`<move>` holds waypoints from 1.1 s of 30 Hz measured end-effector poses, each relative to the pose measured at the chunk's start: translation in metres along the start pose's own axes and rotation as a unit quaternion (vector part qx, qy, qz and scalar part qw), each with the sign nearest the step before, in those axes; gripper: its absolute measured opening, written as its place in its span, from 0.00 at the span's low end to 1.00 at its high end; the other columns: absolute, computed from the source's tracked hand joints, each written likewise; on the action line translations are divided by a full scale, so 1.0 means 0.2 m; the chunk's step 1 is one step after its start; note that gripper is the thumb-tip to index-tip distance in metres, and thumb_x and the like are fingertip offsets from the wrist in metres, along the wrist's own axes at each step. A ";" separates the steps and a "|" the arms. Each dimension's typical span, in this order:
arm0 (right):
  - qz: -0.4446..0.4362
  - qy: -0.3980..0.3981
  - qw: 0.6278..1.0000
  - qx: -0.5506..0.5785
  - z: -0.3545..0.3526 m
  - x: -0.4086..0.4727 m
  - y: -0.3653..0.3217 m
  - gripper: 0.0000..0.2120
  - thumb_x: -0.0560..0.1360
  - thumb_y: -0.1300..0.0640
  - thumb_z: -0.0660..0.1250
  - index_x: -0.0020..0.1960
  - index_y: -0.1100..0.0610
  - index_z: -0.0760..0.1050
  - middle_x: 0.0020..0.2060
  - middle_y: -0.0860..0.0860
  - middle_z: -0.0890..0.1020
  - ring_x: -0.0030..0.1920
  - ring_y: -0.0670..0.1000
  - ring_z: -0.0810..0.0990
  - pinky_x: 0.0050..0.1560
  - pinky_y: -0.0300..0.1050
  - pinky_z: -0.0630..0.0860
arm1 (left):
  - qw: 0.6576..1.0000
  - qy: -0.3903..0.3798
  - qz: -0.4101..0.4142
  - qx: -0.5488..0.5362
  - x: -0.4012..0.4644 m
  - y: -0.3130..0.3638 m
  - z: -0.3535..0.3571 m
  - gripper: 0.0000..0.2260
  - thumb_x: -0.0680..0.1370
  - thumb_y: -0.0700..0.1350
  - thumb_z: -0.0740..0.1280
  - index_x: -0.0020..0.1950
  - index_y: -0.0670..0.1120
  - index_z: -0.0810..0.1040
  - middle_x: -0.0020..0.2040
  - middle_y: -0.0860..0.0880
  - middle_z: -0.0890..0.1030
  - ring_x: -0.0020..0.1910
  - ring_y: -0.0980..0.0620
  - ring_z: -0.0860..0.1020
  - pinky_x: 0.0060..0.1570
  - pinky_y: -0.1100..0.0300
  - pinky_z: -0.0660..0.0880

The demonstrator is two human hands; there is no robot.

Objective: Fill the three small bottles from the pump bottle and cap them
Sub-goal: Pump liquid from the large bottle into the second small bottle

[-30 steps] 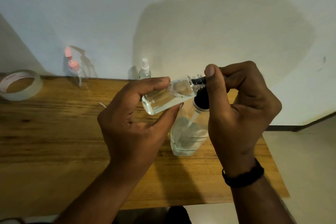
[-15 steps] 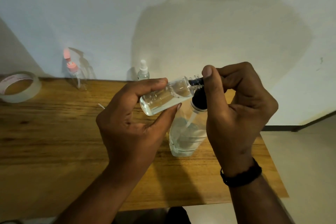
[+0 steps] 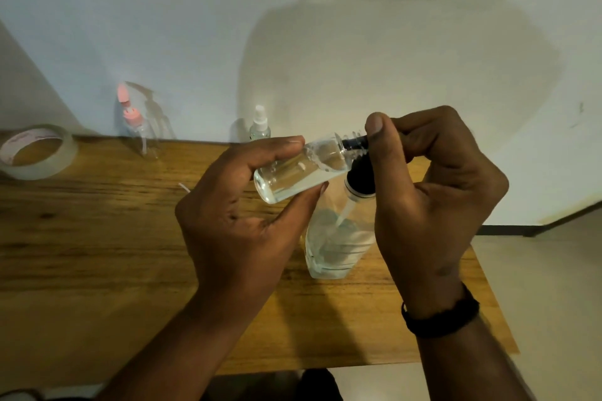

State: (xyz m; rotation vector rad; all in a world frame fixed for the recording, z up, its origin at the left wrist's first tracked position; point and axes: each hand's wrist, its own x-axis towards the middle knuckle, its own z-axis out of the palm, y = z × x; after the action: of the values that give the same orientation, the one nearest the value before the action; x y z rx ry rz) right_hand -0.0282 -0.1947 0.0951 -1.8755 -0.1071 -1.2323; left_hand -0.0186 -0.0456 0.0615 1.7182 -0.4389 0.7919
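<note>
My left hand [image 3: 241, 218] grips a small clear bottle [image 3: 303, 169], tilted almost flat and partly filled with clear liquid, its open threaded neck pointing right. The black nozzle of the pump bottle [image 3: 338, 238] reaches into that neck. My right hand [image 3: 430, 192] is curled over the black pump head, thumb against the nozzle. The pump bottle stands on the wooden table [image 3: 97, 238], with liquid low in its body. At the back edge stand a small bottle with a white spray cap [image 3: 260, 127] and a clear bottle with a pink cap [image 3: 136, 127].
A roll of clear tape [image 3: 35, 153] lies at the table's far left. A white wall rises right behind the table. The table's right edge drops to a pale floor [image 3: 537, 286]. A thin white sliver [image 3: 184, 187] lies on the wood near my left hand.
Both hands and the small bottle stay almost where they were. The liquid in the small bottle looks slightly higher than one second ago.
</note>
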 end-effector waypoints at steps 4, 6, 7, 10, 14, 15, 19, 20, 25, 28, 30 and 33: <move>-0.007 0.004 1.000 -0.020 -0.01 0.00 -0.01 0.14 0.79 0.67 0.72 0.36 0.63 0.76 0.31 0.56 0.78 0.35 0.59 0.78 0.39 0.54 0.72 | 1.000 0.004 -0.005 -0.016 0.00 0.01 0.00 0.19 0.73 0.41 0.82 0.59 0.38 0.82 0.56 0.46 0.85 0.57 0.51 0.86 0.56 0.55 0.83; -0.005 0.010 1.000 -0.014 -0.01 0.00 0.00 0.14 0.79 0.68 0.71 0.35 0.64 0.76 0.31 0.56 0.78 0.35 0.59 0.77 0.39 0.51 0.72 | 1.000 0.002 -0.002 -0.013 0.01 0.01 0.01 0.18 0.73 0.41 0.82 0.59 0.37 0.82 0.56 0.46 0.85 0.57 0.51 0.86 0.56 0.57 0.83; -0.002 0.012 1.000 -0.008 0.00 -0.01 0.01 0.14 0.79 0.68 0.71 0.35 0.65 0.75 0.32 0.56 0.77 0.35 0.58 0.77 0.39 0.50 0.73 | 1.000 0.000 -0.001 -0.010 0.01 0.01 0.00 0.18 0.74 0.41 0.82 0.59 0.37 0.82 0.56 0.46 0.85 0.58 0.52 0.86 0.56 0.57 0.83; 0.008 0.011 1.000 -0.005 0.01 -0.02 0.01 0.14 0.79 0.68 0.71 0.35 0.65 0.75 0.32 0.55 0.77 0.35 0.57 0.77 0.39 0.49 0.73 | 1.000 -0.002 0.001 -0.003 0.00 0.00 0.00 0.18 0.74 0.41 0.82 0.59 0.37 0.82 0.57 0.46 0.85 0.58 0.51 0.86 0.56 0.56 0.83; 0.003 0.001 1.000 -0.007 -0.01 0.00 0.01 0.14 0.79 0.68 0.72 0.34 0.64 0.76 0.31 0.55 0.78 0.35 0.59 0.77 0.39 0.54 0.72 | 1.000 -0.001 -0.002 -0.006 0.00 0.00 0.00 0.19 0.73 0.41 0.82 0.59 0.36 0.82 0.57 0.45 0.86 0.58 0.51 0.86 0.55 0.54 0.84; 0.000 0.002 1.000 -0.008 -0.01 0.01 0.01 0.15 0.79 0.68 0.72 0.34 0.64 0.76 0.31 0.55 0.78 0.35 0.59 0.77 0.39 0.53 0.72 | 1.000 0.001 -0.001 -0.009 0.00 0.00 0.00 0.19 0.73 0.41 0.82 0.59 0.36 0.82 0.57 0.45 0.86 0.58 0.50 0.86 0.55 0.54 0.84; -0.009 0.015 1.000 0.001 0.00 0.00 0.00 0.14 0.78 0.69 0.71 0.35 0.64 0.75 0.31 0.54 0.77 0.35 0.56 0.77 0.40 0.47 0.72 | 1.000 0.002 0.000 0.001 0.00 0.02 0.00 0.18 0.73 0.41 0.82 0.59 0.37 0.82 0.56 0.46 0.85 0.57 0.52 0.86 0.55 0.55 0.83; -0.005 0.016 1.000 0.010 0.00 -0.01 0.00 0.14 0.78 0.69 0.71 0.35 0.63 0.75 0.31 0.54 0.76 0.35 0.56 0.77 0.40 0.47 0.72 | 1.000 0.001 -0.001 0.002 0.00 0.02 0.00 0.18 0.74 0.41 0.82 0.59 0.37 0.83 0.56 0.47 0.85 0.57 0.52 0.86 0.56 0.56 0.83; 0.008 0.008 1.000 0.015 0.01 -0.02 0.00 0.14 0.78 0.68 0.71 0.36 0.60 0.76 0.32 0.52 0.77 0.36 0.56 0.78 0.40 0.54 0.73 | 1.000 0.002 -0.004 -0.001 0.00 0.02 0.00 0.18 0.73 0.41 0.82 0.59 0.37 0.83 0.56 0.47 0.86 0.57 0.52 0.86 0.54 0.55 0.84; -0.002 0.005 1.000 0.005 -0.01 0.01 0.01 0.14 0.78 0.68 0.71 0.34 0.63 0.76 0.30 0.55 0.78 0.34 0.58 0.78 0.40 0.57 0.73 | 1.000 0.002 -0.002 -0.008 0.00 0.02 0.00 0.18 0.73 0.41 0.82 0.59 0.38 0.82 0.57 0.47 0.85 0.58 0.52 0.86 0.55 0.54 0.84; -0.007 0.010 1.000 -0.003 -0.02 0.01 0.01 0.15 0.79 0.68 0.71 0.34 0.64 0.76 0.30 0.57 0.78 0.34 0.60 0.77 0.39 0.56 0.72 | 1.000 -0.001 0.002 -0.012 0.00 0.02 0.01 0.18 0.73 0.41 0.82 0.59 0.37 0.82 0.57 0.46 0.85 0.58 0.51 0.86 0.55 0.54 0.84; -0.011 0.021 1.000 -0.001 -0.01 0.00 0.01 0.14 0.79 0.69 0.71 0.34 0.65 0.75 0.31 0.57 0.77 0.34 0.59 0.77 0.39 0.52 0.72 | 1.000 -0.002 0.008 -0.006 0.01 0.02 0.01 0.18 0.74 0.41 0.82 0.59 0.37 0.82 0.57 0.47 0.85 0.58 0.52 0.85 0.56 0.57 0.83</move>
State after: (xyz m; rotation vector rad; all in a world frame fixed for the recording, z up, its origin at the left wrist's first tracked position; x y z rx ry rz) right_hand -0.0284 -0.1976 0.0934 -1.8530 -0.1053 -1.2866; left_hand -0.0202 -0.0483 0.0659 1.7077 -0.4599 0.7951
